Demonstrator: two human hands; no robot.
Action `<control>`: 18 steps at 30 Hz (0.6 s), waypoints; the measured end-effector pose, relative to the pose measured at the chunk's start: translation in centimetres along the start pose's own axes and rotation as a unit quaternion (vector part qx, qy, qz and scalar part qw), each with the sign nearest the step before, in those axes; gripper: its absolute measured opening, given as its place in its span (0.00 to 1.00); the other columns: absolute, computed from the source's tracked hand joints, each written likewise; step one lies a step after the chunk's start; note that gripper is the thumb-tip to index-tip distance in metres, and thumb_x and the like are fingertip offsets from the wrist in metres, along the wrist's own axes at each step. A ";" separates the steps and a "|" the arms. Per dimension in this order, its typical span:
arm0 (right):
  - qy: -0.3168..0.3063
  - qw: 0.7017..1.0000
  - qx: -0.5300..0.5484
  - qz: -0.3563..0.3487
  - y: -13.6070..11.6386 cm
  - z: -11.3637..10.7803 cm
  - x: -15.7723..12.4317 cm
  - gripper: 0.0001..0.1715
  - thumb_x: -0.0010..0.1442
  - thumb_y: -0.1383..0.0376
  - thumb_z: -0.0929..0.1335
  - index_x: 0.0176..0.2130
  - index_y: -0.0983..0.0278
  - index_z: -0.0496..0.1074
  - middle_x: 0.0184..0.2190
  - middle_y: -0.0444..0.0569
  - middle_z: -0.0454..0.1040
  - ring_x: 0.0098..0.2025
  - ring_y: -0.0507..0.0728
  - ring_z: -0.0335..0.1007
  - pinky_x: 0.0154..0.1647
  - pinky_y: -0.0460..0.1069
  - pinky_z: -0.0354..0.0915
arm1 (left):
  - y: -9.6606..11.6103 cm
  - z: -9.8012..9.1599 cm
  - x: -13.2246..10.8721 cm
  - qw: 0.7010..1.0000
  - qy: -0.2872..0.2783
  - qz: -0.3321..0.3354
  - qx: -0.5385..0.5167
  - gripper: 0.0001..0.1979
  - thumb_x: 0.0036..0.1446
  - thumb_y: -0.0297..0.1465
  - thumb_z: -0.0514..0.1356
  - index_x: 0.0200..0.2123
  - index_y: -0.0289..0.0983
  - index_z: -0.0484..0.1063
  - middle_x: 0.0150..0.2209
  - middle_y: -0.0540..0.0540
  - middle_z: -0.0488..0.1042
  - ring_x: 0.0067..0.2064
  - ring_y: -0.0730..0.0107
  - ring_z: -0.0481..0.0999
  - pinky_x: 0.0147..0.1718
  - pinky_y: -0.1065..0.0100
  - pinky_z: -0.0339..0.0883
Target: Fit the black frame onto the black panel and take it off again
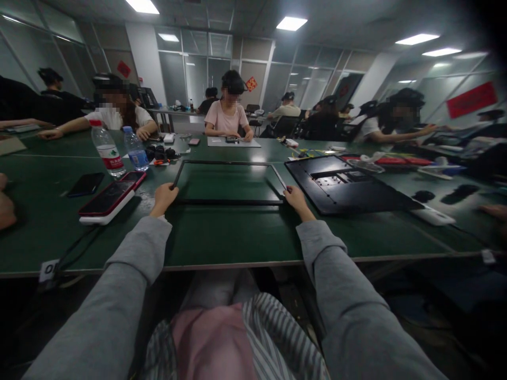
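Observation:
A thin black rectangular frame (229,202), like a monitor bezel, is held above the green table (233,237), whose surface shows through its opening. My left hand (165,197) is closed around the frame's left side. On the opposite side, my right hand (296,199) grips the right edge, fingers wrapped on it. Just right of that hand lies a large flat black panel (344,192), like a monitor back, with a recess showing metal parts near its far edge. Whether the frame's lower edge touches the table I cannot tell.
Left stand a red-capped water bottle (109,153), a blue-capped bottle (135,150), a dark phone (86,184) and a red-cased phone (113,195) on a white block. A white power strip (433,215) lies right. A person in pink (227,116) sits opposite; others work nearby.

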State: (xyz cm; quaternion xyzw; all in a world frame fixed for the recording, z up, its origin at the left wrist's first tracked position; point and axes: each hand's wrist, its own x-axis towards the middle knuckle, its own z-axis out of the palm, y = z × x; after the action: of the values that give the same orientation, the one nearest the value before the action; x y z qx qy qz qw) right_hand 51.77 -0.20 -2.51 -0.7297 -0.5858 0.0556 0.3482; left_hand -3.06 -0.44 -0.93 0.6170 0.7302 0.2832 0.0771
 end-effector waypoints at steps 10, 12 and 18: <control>-0.007 0.992 -0.118 0.048 -0.8 -0.3 -1.2 0.28 0.69 0.63 0.66 0.62 0.70 0.81 0.61 0.68 0.74 0.63 0.69 0.71 0.67 0.60 0.66 | 0.4 0.5 -0.8 0.997 -0.004 0.025 0.067 0.19 0.67 0.41 0.60 0.50 0.39 0.88 0.51 0.33 0.83 0.56 0.41 0.80 0.57 0.53 0.72; -0.015 0.990 -0.129 0.059 -1.1 -0.5 -1.4 0.28 0.69 0.62 0.66 0.62 0.69 0.81 0.62 0.68 0.73 0.64 0.69 0.71 0.67 0.60 0.66 | 0.5 0.4 -0.9 0.998 -0.004 0.016 0.053 0.20 0.67 0.41 0.59 0.51 0.38 0.87 0.53 0.32 0.82 0.58 0.41 0.79 0.59 0.52 0.71; -0.025 0.988 -0.136 0.066 -1.4 -0.8 -1.6 0.30 0.70 0.61 0.66 0.65 0.67 0.79 0.64 0.68 0.72 0.65 0.70 0.69 0.68 0.62 0.65 | 2.1 -0.1 -1.8 1.000 0.011 0.023 -0.012 0.26 0.67 0.45 0.61 0.62 0.39 0.80 0.66 0.30 0.75 0.70 0.37 0.68 0.67 0.42 0.63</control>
State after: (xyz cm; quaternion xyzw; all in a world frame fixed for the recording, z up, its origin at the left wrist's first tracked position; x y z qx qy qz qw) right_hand 50.50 -1.84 -1.66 -0.8058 -0.5469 0.0169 0.2264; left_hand -0.94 -1.98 -0.23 0.6296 0.7130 0.3005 0.0704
